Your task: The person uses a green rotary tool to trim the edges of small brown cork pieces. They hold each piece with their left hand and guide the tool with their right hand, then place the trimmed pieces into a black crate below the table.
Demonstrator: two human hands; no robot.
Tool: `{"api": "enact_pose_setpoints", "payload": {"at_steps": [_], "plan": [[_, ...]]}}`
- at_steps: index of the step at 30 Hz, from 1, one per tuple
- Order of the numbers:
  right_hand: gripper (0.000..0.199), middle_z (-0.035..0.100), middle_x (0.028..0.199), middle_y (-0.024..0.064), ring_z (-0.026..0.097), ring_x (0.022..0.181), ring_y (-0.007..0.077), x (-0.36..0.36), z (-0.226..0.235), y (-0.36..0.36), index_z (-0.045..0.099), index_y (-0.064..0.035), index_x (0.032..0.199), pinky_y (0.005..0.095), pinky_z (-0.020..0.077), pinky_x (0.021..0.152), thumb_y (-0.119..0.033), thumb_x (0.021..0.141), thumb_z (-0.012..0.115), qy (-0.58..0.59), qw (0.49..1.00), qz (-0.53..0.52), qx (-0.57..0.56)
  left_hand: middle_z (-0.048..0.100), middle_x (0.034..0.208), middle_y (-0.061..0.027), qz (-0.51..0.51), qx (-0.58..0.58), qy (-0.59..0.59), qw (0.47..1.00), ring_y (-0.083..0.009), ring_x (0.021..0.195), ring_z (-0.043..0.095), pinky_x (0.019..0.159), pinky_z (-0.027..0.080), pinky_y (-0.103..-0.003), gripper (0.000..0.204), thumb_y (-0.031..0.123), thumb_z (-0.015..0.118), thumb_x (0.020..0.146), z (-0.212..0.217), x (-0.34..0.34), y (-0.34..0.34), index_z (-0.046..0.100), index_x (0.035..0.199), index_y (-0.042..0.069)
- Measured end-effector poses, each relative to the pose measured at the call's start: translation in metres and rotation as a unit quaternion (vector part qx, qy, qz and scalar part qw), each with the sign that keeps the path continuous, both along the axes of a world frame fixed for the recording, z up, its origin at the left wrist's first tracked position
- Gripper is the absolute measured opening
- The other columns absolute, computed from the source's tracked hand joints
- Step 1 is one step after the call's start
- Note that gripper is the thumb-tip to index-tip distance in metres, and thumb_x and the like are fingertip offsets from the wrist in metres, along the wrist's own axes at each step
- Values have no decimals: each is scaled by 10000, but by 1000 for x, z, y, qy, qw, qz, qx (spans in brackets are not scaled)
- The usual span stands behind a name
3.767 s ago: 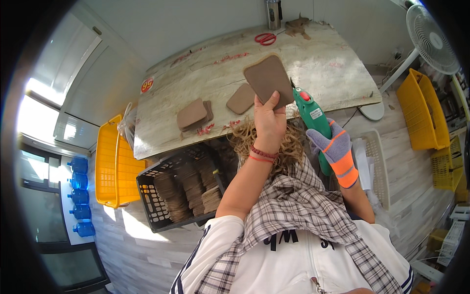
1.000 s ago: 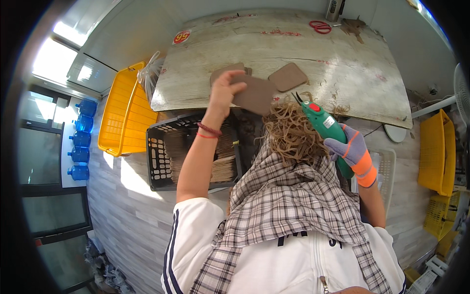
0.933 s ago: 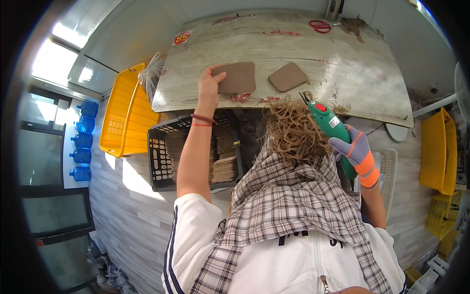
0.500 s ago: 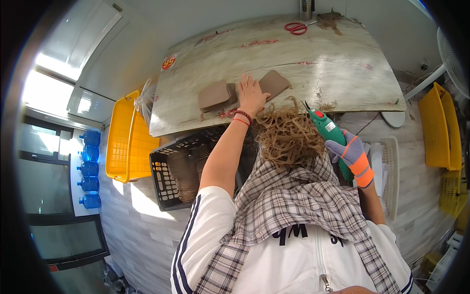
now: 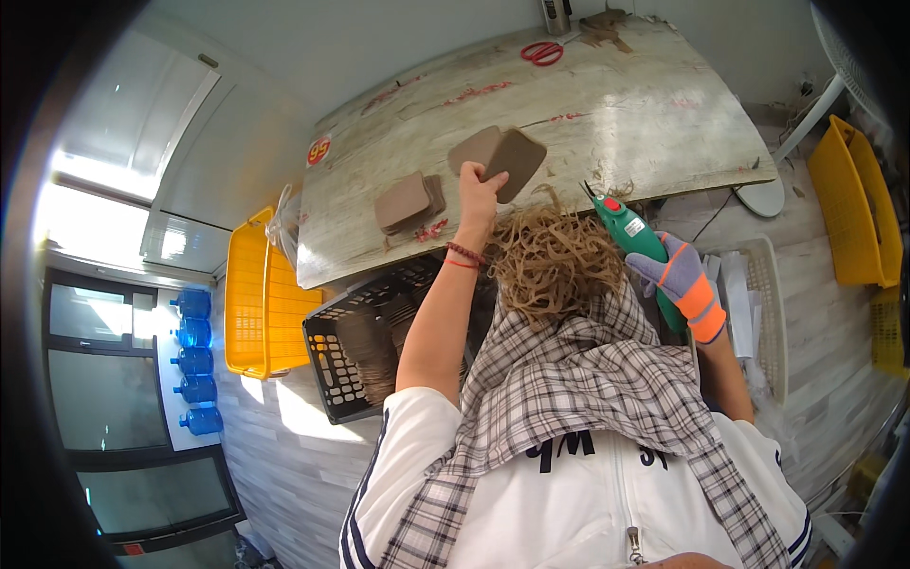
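My bare left hand (image 5: 480, 194) is closed on brown rounded pads (image 5: 520, 163), with thumb and fingers on their near edge. They are lifted and tilted over the near side of the table (image 5: 645, 119); at least two show, fanned apart. A small stack of similar brown pads (image 5: 402, 203) lies to the left. My right hand (image 5: 678, 280), in a grey and orange glove, grips green electric scissors (image 5: 623, 226), whose dark blades point up and left toward the table edge. Between my hands, a heap of curly brown trimmings (image 5: 555, 256) rests on the checked apron (image 5: 569, 379).
Left below the table stands a black crate (image 5: 327, 375) filled with brown pieces, beside a yellow basket (image 5: 248, 356). Red-handled scissors (image 5: 542, 54) lie at the table's far side. A white basket (image 5: 779, 332), a fan (image 5: 834, 81) and another yellow basket (image 5: 853, 228) are on the right.
My left hand lay fingers spread on the pads; now it has closed on some and lifted them. The right hand keeps its hold on the electric scissors. The view has turned slightly.
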State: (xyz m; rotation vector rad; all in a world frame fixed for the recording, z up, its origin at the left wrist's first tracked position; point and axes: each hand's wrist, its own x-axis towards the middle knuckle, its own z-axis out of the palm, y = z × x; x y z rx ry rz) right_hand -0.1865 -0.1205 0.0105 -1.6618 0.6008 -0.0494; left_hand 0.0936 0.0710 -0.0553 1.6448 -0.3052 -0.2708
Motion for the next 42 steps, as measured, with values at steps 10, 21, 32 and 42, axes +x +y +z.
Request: {"api": "enact_pose_setpoints", "payload": {"at_steps": [10,21,32,42], "plan": [[407,610,719,21,552,553,59,25,33,16,578,17,1056,211,449,489,-236,792,756,-62,997,-29,-19,584,1149,-100,34,-564,272,779,-246,1050,582,956,500,-364,362,-98,591,837,70,-71,-50,499,1166,22],[380,618,726,10,550,555,51,25,41,26,585,16,1045,208,448,497,-217,797,753,-72,997,-27,15,573,1168,-106,36,-575,277,769,-251,1070,577,955,503,-366,365,-102,566,848,69,-84,-66,485,1178,31],[416,596,670,8,527,512,58,34,49,16,587,24,1017,215,419,458,-253,771,777,-80,995,-52,-4,570,1154,-111,-8,-494,269,827,-242,1050,581,933,507,-366,362,-107,545,854,53,-115,-60,476,1177,40],[394,600,700,21,544,515,69,16,76,3,578,25,1034,220,444,476,-214,779,759,-34,998,27,-54,652,1054,-107,-111,-363,199,904,-217,941,647,802,567,-358,313,-117,580,821,50,-88,-5,590,1100,24]]}}
